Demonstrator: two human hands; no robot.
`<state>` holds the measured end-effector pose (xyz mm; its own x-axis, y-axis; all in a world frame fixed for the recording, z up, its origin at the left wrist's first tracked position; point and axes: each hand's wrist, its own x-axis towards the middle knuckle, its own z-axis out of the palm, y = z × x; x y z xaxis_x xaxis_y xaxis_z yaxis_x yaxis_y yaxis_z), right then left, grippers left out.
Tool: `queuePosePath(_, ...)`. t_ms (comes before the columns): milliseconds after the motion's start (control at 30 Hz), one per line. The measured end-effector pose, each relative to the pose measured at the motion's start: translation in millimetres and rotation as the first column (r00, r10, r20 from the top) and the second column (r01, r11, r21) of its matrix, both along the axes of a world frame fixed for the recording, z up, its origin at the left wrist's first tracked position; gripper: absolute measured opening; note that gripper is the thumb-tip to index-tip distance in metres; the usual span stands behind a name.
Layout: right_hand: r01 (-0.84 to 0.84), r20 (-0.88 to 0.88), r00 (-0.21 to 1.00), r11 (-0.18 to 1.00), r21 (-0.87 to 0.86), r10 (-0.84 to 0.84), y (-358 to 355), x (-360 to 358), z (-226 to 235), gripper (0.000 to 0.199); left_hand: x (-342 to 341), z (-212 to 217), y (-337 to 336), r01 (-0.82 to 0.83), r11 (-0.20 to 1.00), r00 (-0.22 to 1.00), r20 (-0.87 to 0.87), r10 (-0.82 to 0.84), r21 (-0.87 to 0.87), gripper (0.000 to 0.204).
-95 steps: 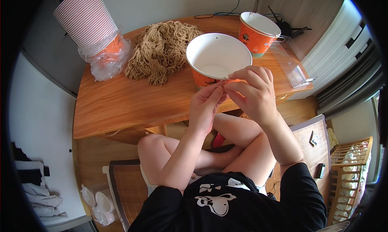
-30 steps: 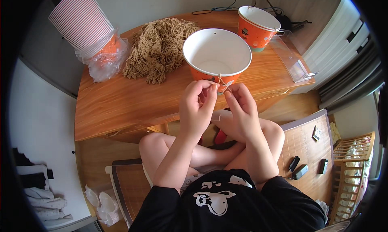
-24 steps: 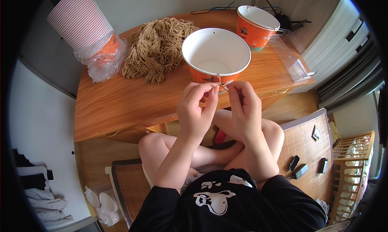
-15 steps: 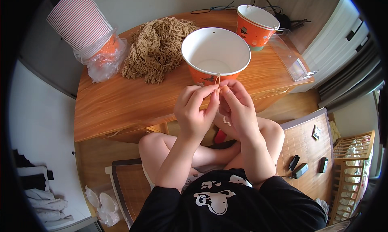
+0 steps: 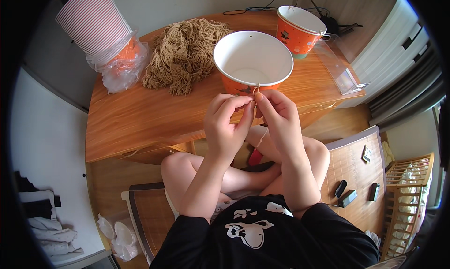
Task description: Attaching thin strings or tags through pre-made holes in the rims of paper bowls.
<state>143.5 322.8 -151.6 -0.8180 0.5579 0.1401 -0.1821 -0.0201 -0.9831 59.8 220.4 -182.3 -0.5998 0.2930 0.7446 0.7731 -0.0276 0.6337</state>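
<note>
Right in front of me an orange paper bucket (image 5: 239, 84) with a white inside stands at the table's near edge. A tan cord (image 5: 257, 87) runs through its near rim. My left hand (image 5: 227, 121) pinches the cord just below that rim. Beside it, my right hand (image 5: 280, 116) grips the same cord between thumb and forefinger, the two hands' fingertips almost touching. A loose end of the cord hangs under my right hand. On the bucket's far rim a small hole shows. The exact shape of the cord between my fingertips is hidden.
Left of the bucket lies a large heap of tan cords (image 5: 185, 53). A tall stack of paper buckets (image 5: 96, 27), partly in clear plastic, stands at the far left. Another orange bucket (image 5: 300, 34) with cord on its rim is at the back right, near a clear acrylic holder (image 5: 344, 74).
My fingers have drawn closer together at the cord, and my right thumb has shifted over it. More of the loose cord end hangs down. The view has shifted slightly.
</note>
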Motion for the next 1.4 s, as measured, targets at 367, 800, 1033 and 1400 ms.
queuePosePath(367, -0.026, -0.053, 0.998, 0.991, -0.13, 0.019, 3.9, -2.7, -8.2, 0.021, -0.2, -3.4, 5.3, 0.138, 0.977, 0.937, 0.299, -0.181, 0.16, 0.008)
queuePosePath(800, -0.003, -0.099, 0.995, 1.0, -0.003, 0.003, 4.4, -6.6, -16.6, 0.018, -20.0, 4.3, 0.0, 0.367, 0.902, 0.593, 0.691, -0.414, 0.226, 0.012)
queuePosePath(1033, 0.031, -0.09, 0.996, 0.998, 0.05, -0.026, 4.6, -7.1, -15.0, 0.019, -22.5, 21.0, -1.8, 0.405, 0.899, 0.547, 0.743, -0.385, 0.167, 0.016)
queuePosePath(1400, -0.03, -0.057, 0.998, 0.999, 0.045, 0.033, 7.3, -4.0, -19.9, 0.016, -25.1, 2.2, -6.7, 0.474, 0.811, 0.6, 0.548, -0.583, 0.344, 0.009)
